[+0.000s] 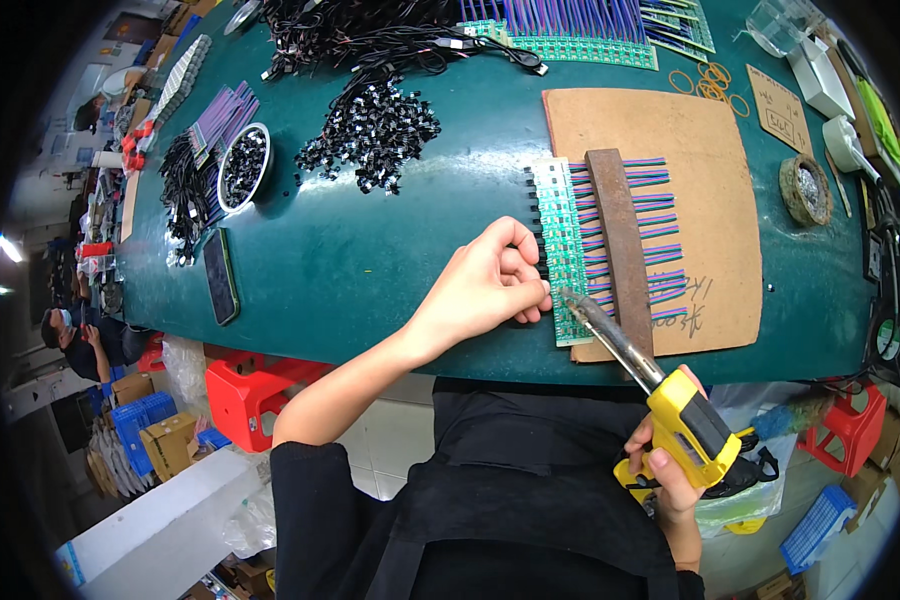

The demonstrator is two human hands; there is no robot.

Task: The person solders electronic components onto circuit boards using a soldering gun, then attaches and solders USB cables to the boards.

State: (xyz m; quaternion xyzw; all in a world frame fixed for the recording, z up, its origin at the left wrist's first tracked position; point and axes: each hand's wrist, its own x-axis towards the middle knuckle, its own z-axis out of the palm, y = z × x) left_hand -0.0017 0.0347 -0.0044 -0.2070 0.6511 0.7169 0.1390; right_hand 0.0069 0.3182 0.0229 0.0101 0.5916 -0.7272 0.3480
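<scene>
A green circuit board panel [567, 240] lies along the left edge of a brown cardboard sheet [725, 220]. Small black parts stick out of its left side, and thin multicoloured wires [658, 221] run from its right side. Across these wires rests a rusty brown metal bar [620, 240]. My left hand [485, 282] is pinched at the panel's left edge; what sits between its fingertips is too small to tell. With my right hand [667, 478] I grip a yellow and black soldering gun [692, 425], its tip at the lower part of the panel, close to my left fingertips.
A pile of small black connectors [375, 135] and a bowl [263, 190] of black parts lie to the left, with a phone [221, 277] nearby. Black cables [360, 40] and wired boards [580, 50] fill the far side. Right stand rubber bands [712, 82] and a round tin [805, 190].
</scene>
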